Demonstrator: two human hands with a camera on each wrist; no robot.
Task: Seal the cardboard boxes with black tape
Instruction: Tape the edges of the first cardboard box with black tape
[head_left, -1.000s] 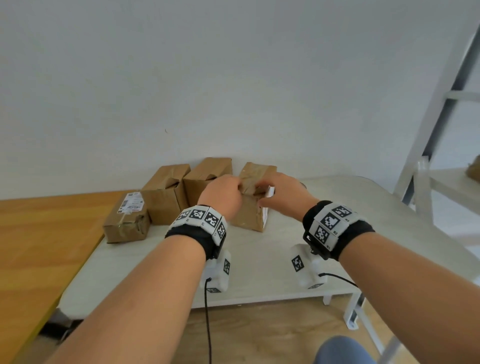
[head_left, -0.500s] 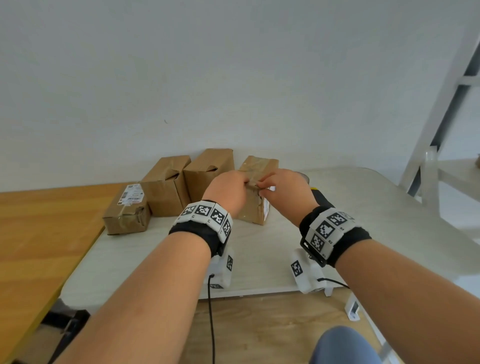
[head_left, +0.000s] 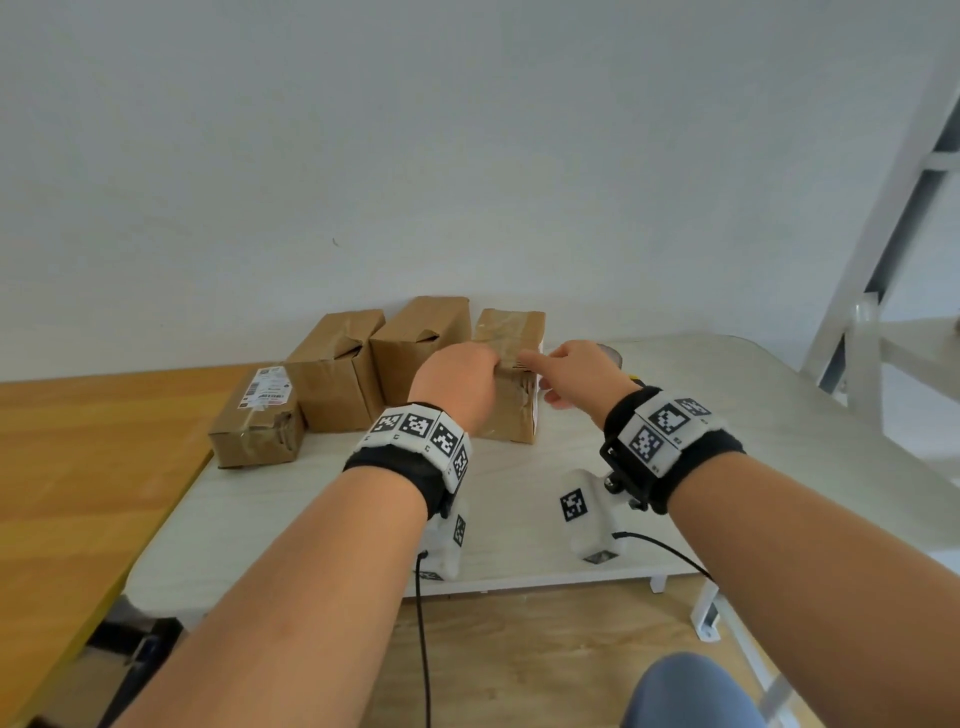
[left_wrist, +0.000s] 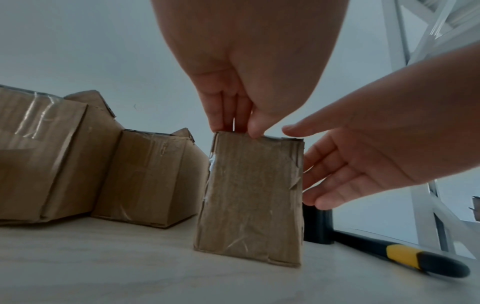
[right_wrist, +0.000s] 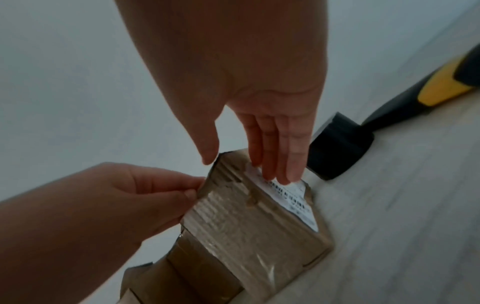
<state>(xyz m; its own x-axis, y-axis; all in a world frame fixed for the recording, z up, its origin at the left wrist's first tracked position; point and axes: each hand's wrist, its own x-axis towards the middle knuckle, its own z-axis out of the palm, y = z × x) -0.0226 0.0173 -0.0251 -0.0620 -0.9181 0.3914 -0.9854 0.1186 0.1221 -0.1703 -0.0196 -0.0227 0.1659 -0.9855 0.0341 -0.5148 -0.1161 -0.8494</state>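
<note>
At the far left of the white table (head_left: 291, 525), beside an orange wooden surface (head_left: 78, 467), a small labelled box (head_left: 257, 423) is seen lying flat. Just to its right, two taller cardboard boxes (head_left: 337, 371) (head_left: 423, 345) are stood side by side against the wall (head_left: 467, 156), their top flaps loosely raised. Next to the right, a narrow upright box (head_left: 511, 400) covered in clear tape is placed a little nearer the person, and it is attended by both hands. The upper near edge of this box is pinched by the left hand (head_left: 457, 387), its fingers (left_wrist: 228, 115) curled down and closed against the thumb on the cardboard rim. The right hand (head_left: 582, 374) is held open at the box's right side: its fingers (right_wrist: 280, 156) are kept straight and together, their tips laid on the white printed label (right_wrist: 291, 199) there, while the thumb is spread apart above the top corner without clearly touching it. Behind the box and to its right, a black tape roll (right_wrist: 340, 148) is stood on the table, and a black and yellow handle (left_wrist: 405, 257) is laid flat just beyond it. At the far right, a white metal frame (head_left: 883, 270) is seen beside the table.
</note>
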